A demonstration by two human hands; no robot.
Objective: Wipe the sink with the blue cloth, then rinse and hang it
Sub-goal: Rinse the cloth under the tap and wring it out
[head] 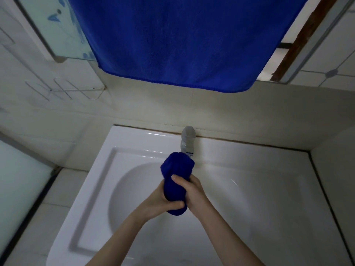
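Gripped the bunched blue cloth (175,169) with left hand (160,200) and right hand (195,191) together, above the sink (249,179) bowl, just under the tap (187,141). Called for opposite twists, kept low over the bowl.

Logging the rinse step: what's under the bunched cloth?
Sink basin lies below the blue cloth, gripped by left hand and right hand. Any drain is hidden by cloth and hands.

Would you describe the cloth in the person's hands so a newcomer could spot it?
Find the white sink; over its basin, near the tap, left hand and right hand grip a bunched blue cloth. Unlike the large blue towel hanging flat above, it is wadded small.
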